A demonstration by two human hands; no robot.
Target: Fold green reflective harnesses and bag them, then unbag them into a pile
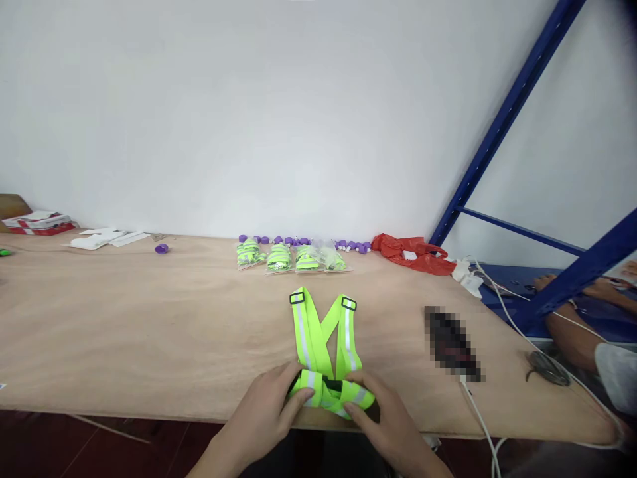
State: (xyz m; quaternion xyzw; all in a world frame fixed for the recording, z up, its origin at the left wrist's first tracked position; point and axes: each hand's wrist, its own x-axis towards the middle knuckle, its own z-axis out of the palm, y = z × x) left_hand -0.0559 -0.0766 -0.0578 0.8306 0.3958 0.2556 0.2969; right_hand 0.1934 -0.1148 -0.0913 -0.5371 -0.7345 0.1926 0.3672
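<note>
A neon-yellow reflective vest made of straps lies at the front edge of the table. Its two shoulder straps, with silver stripes and black buckles, stretch away from me and cross. The near end is folded into a bundle. My left hand grips the bundle's left side, thumb on top. On the right side, my right hand pinches the bundle between thumb and fingers. Some fingertips are hidden behind the fabric. Beyond the straps, several clear bags with folded yellow-striped straps stand in a row.
Several small purple items line the wall behind the bags. A red plastic bag lies right of them. A pixelated dark object with a white cable and sunglasses lie at right, near a blue metal frame. Another person's arm is beyond.
</note>
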